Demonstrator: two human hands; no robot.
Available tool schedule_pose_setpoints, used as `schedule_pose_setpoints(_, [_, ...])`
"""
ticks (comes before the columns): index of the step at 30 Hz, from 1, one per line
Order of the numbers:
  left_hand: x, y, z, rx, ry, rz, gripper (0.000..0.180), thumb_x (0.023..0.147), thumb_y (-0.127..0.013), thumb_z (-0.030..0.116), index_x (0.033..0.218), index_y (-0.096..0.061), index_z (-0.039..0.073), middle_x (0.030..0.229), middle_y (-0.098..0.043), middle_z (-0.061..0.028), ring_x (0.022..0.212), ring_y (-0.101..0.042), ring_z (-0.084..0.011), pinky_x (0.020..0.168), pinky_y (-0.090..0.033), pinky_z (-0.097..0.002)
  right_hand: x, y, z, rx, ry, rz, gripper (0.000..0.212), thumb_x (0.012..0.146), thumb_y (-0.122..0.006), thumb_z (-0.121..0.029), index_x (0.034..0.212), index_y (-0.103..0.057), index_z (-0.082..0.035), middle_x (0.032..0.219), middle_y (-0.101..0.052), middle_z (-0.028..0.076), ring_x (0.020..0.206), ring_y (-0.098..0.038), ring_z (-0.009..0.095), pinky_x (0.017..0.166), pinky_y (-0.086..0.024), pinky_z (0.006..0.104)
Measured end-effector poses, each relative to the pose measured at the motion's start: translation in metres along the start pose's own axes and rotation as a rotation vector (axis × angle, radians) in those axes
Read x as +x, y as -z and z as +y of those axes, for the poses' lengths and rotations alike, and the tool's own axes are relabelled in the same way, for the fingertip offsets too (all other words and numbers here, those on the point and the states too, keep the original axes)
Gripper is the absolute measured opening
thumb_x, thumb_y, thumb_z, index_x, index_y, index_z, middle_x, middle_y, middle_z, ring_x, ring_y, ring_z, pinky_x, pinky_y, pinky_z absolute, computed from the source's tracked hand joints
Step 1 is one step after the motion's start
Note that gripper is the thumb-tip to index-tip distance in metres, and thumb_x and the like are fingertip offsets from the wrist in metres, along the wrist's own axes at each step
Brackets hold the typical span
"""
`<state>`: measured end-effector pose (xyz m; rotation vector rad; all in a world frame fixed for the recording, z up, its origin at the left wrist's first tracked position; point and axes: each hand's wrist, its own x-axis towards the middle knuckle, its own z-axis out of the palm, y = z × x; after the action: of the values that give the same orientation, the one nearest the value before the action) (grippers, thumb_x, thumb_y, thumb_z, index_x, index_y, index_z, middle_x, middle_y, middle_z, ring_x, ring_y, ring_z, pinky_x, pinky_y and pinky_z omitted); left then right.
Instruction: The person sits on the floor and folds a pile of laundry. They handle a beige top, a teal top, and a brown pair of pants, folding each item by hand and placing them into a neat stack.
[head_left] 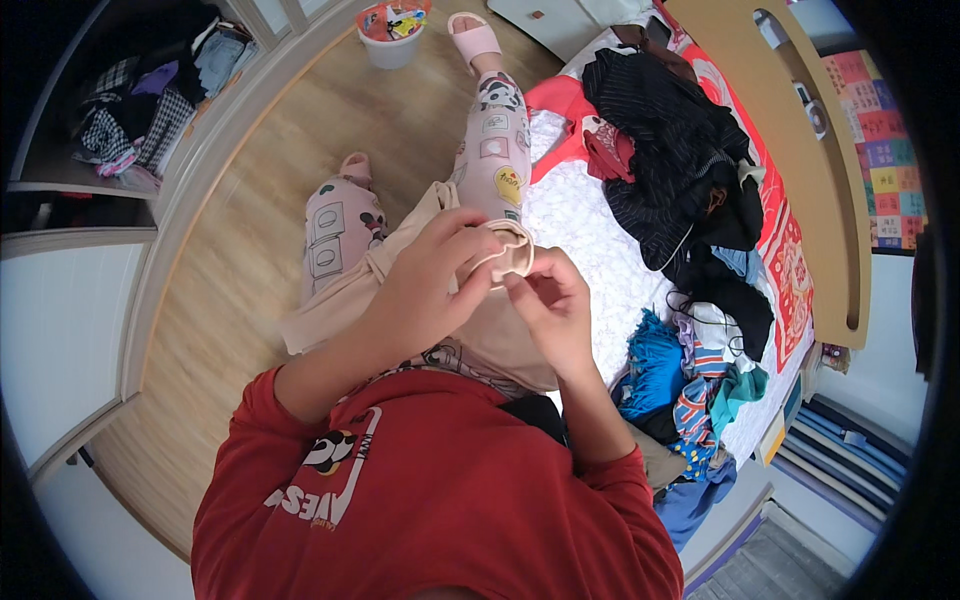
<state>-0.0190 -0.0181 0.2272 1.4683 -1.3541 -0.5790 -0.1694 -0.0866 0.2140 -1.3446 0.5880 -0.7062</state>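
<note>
Centrally, both hands grip a beige garment [500, 250] over the person's lap. Left hand [425, 290] curls closed around its bunched top edge; right hand [550, 305] pinches the same edge with fingertips. Right of them, the bed [580, 215] carries a dark clothes pile [680, 160]; a white bucket [392, 35] stands far on the floor.

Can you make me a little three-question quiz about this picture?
1. True or false: both hands hold the beige garment.
2. What lies beside the person's right hand? A) a pile of clothes on the bed B) a sleeping cat C) a stack of plates
3. What colour are the person's sleeves?

Key: 1 true; 2 A; 3 red. The left hand grips the cloth too.
</note>
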Motion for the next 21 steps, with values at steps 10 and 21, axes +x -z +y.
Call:
schedule_pose_setpoints(10, [-0.007, 0.0, -0.01, -0.814, 0.552, -0.021, 0.023, 0.08, -0.05, 0.001, 0.103, -0.054, -0.005, 0.098, -0.06, -0.0086, 0.086, -0.055, -0.0081, 0.074, -0.044, -0.0211, 0.005, 0.0, -0.013, 0.754, -0.467, 0.149, 0.024, 0.08, -0.048, 0.008, 0.1, -0.042, -0.005, 0.1, -0.054, 0.012, 0.091, -0.056, 0.019, 0.078, -0.048, 0.03])
schedule_pose_setpoints(21, [-0.01, 0.001, -0.004, -0.827, 0.377, -0.077, 0.036, 0.081, -0.055, -0.001, 0.116, -0.048, 0.0, 0.112, -0.054, -0.0078, 0.097, -0.054, -0.0125, 0.081, -0.044, -0.0241, 0.002, 0.01, -0.022, 0.381, -0.283, 0.175, 0.043, 0.081, -0.048, 0.007, 0.122, -0.037, -0.004, 0.106, -0.053, 0.008, 0.089, -0.054, 0.012, 0.076, -0.044, 0.0229])
